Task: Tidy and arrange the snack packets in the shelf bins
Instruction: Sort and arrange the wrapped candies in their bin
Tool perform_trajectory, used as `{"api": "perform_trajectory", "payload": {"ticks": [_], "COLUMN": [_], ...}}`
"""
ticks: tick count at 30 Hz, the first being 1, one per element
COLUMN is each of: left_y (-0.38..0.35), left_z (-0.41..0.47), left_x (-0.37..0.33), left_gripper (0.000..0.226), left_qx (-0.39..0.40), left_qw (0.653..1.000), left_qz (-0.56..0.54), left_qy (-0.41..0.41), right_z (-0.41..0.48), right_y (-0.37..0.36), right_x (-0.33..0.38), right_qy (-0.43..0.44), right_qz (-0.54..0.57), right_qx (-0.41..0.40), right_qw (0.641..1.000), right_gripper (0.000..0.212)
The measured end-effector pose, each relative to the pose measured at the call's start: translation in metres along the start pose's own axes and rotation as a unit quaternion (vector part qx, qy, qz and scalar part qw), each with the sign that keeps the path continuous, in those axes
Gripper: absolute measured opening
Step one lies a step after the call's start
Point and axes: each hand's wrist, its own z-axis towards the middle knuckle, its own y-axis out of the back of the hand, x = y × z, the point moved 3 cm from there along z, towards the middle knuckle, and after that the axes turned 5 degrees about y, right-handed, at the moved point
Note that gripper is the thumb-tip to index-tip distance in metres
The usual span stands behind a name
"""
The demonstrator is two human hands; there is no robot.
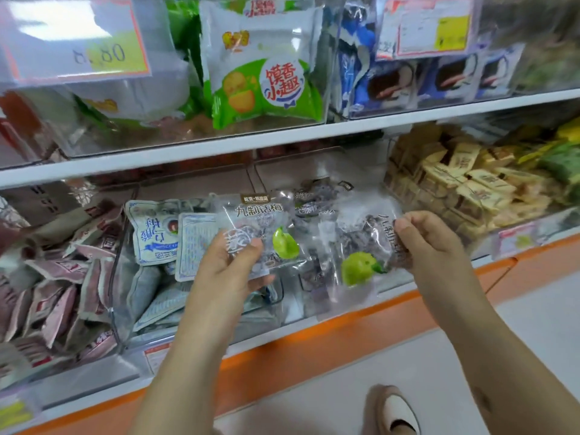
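Clear-film plum packet (260, 224), printed with a green fruit, is standing upright in the left hand (230, 268). The thumb is pressing across the packet's lower front while the fingers are curling behind it. A second plum packet (357, 246) of the same kind is lying turned on its side in the right hand (430, 243), which is pinching its right end between the thumb and bent fingertips. Both packets are hanging side by side over the near part of the middle clear bin (295, 306) on the lower shelf. Whether their edges are touching I cannot tell.

More dark plum packets (314, 199) are lying farther back in that bin. In the bin just to the left, pale blue-grey packets (157, 233) are leaning against one another. Farther left, pink-maroon packets (62, 293) are lying in a loose heap. To the right, tan packets (464, 186) are filling another bin.

On the upper shelf a green-and-white biscuit packet (263, 73) is standing behind a clear front, with blue packets (439, 76) to its right and a price tag (75, 45) to its left. An orange shelf edge (314, 346) is running along the near side, and a pale shoe (398, 412) is showing on the floor below.
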Motion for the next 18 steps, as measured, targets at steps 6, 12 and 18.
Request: {"api": "perform_trajectory", "payload": {"ticks": [6, 12, 18], "left_y": [0.000, -0.025, -0.016], "left_z": [-0.007, -0.020, -0.013], "left_x": [0.012, 0.013, 0.002], "left_gripper": [0.044, 0.051, 0.028], "left_qx": [0.130, 0.215, 0.137], "left_qw": [0.981, 0.952, 0.979], "left_qz": [0.116, 0.212, 0.146], "left_qy": [0.088, 0.043, 0.023], "right_z": [-0.004, -0.008, 0.005], "right_y": [-0.012, -0.037, -0.016], "right_x": [0.031, 0.025, 0.019], "right_qy": [0.098, 0.147, 0.118], "right_qz": [0.003, -0.022, -0.011], "right_qx": [0.168, 0.211, 0.078], "right_qw": [0.981, 0.966, 0.990], "right_gripper": [0.013, 0.012, 0.013]}}
